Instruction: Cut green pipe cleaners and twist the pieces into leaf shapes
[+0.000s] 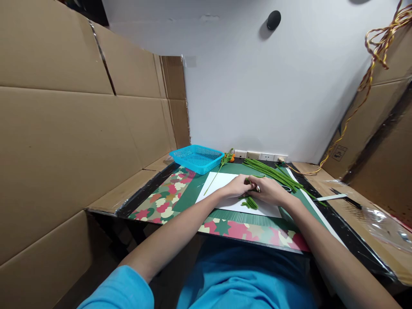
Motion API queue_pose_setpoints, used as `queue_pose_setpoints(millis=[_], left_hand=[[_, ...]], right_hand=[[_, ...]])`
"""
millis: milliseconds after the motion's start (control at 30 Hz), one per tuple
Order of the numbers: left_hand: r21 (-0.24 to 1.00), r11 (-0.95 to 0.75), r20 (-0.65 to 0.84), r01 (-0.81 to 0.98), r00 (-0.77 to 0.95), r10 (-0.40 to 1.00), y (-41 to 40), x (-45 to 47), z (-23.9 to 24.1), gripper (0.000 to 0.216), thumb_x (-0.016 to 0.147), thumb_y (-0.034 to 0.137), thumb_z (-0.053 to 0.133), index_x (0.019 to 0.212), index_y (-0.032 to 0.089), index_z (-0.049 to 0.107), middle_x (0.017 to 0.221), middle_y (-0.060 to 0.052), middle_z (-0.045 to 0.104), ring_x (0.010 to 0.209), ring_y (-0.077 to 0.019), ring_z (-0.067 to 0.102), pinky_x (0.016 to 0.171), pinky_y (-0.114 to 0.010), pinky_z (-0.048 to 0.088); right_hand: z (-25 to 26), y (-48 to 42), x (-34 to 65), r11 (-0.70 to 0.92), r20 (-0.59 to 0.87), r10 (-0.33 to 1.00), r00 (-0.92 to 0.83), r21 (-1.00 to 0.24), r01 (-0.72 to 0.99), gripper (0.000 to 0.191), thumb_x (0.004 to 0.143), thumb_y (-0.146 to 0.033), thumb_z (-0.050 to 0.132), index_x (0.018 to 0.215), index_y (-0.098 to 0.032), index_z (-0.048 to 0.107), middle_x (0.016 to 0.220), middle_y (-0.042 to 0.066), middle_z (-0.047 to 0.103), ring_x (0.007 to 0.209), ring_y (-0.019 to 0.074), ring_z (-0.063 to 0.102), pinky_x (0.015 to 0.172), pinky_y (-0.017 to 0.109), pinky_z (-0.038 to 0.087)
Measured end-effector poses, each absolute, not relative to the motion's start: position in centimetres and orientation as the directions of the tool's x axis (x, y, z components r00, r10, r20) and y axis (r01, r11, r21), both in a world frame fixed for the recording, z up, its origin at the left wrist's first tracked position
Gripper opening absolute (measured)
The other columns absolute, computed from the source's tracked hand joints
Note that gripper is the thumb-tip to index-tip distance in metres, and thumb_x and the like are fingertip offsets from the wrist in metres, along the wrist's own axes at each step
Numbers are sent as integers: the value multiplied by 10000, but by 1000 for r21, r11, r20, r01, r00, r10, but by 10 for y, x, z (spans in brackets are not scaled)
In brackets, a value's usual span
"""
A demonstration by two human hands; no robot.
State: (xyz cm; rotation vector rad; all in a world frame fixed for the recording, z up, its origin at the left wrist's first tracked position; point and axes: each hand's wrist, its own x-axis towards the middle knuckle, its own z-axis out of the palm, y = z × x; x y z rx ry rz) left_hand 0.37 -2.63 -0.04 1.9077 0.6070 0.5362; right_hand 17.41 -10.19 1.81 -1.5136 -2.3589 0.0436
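My left hand (pixel 237 187) and my right hand (pixel 268 190) meet over a sheet of white paper (pixel 222 209), both with fingers closed. Between the fingertips shows a bit of green pipe cleaner (pixel 247 181), mostly hidden by the fingers. Just below the hands, a small bunch of short, bent green pipe cleaner pieces (pixel 250 203) lies on the paper. Beyond my right hand is a bundle of long green pipe cleaners (pixel 270 171). The handle of what looks like scissors (pixel 286 188) pokes out beside that hand.
A blue plastic basket (pixel 197 159) stands at the back left. Next to it lies a green stem (pixel 215 177) with orange round bits (pixel 231 158). On the right are a white strip (pixel 331 197), a black pen-like tool (pixel 349 199) and a clear plastic bag (pixel 386 225). Cardboard walls flank the table.
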Motion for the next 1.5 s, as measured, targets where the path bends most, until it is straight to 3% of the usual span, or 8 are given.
queue_pose_setpoints(millis=[433, 1500], left_hand=[[890, -417, 134, 183, 770, 624, -27, 4, 1, 192, 808, 260, 614, 878, 100, 692, 783, -63, 651, 645, -124, 529, 581, -251, 376], [899, -396, 117, 186, 770, 627, -29, 3, 2, 174, 815, 241, 589, 866, 99, 676, 718, -40, 616, 559, -101, 470, 522, -245, 336]], right_hand=[[20, -103, 173, 422, 255, 894, -369, -201, 884, 237, 950, -392, 616, 1132, -240, 612, 899, 38, 709, 763, 189, 617, 620, 256, 270], [19, -102, 173, 425, 255, 892, -372, -201, 882, 253, 948, -397, 610, 1143, -236, 615, 905, 39, 709, 773, 196, 623, 627, 263, 276]])
